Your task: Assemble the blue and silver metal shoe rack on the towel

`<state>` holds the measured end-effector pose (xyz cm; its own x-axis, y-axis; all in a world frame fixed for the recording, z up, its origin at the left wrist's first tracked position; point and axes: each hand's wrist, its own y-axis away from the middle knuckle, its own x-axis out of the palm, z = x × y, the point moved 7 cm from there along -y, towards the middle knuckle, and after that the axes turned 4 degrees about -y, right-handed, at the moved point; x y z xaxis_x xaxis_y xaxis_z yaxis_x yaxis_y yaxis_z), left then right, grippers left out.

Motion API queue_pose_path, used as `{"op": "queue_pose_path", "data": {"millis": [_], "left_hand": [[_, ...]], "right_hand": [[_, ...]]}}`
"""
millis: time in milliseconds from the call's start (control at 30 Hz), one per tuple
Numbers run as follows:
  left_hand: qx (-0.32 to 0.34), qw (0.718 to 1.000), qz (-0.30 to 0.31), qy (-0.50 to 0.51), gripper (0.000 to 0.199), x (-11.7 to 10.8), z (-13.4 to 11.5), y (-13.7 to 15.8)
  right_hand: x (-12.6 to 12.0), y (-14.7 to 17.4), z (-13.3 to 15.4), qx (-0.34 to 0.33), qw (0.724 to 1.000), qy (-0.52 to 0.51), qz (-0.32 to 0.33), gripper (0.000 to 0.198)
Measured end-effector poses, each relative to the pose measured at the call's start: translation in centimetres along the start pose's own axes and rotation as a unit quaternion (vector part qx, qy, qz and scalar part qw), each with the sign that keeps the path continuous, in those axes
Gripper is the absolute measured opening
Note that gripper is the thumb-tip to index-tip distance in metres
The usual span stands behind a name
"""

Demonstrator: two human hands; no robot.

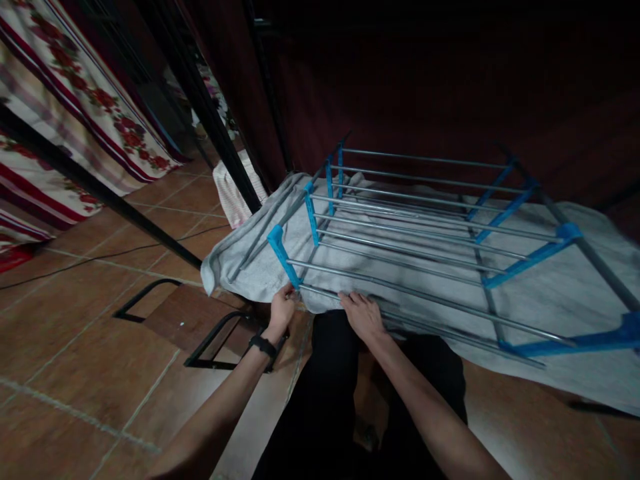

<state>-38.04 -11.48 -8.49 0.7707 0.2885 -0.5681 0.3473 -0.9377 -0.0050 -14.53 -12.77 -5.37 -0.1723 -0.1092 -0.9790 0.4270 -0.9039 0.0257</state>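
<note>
Rack [425,236] laid on cloth [550,293], likely for padding; front rod [320,291] pinched by left hand [283,310], steadied under right hand [363,319], fingers curled over.

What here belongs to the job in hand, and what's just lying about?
In the job:
blue-and-metal rack
left hand and right hand, both at its near edge
grey cloth beneath, likely

Apparently just about:
black-framed brown board
flowered curtain
pale cloth on the left
</note>
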Motion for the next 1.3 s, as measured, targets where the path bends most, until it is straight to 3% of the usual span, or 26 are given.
{"op": "queue_pose_path", "data": {"millis": [300,800,1033,1300], "left_hand": [[0.005,0.998,-0.013,-0.062,0.042,-0.1,0.0,0.0],[-0.008,0.989,-0.04,-0.14,0.044,0.2,-0.2,0.6],[-0.004,0.989,-0.018,-0.148,0.042,0.1,-0.7,0.7],[-0.062,0.98,-0.004,-0.188,0.046,0.0,-0.9,0.4]], "right_hand": [[0.6,-0.4,-0.1,-0.026,0.999,0.001,-0.039,0.039],[-0.6,-0.7,0.1,0.011,0.998,-0.058,0.016,0.035],[-0.4,-0.9,-0.1,0.012,0.997,-0.077,0.018,0.033],[-0.2,-1.5,-0.4,0.019,0.994,-0.101,0.027,0.033]]}}
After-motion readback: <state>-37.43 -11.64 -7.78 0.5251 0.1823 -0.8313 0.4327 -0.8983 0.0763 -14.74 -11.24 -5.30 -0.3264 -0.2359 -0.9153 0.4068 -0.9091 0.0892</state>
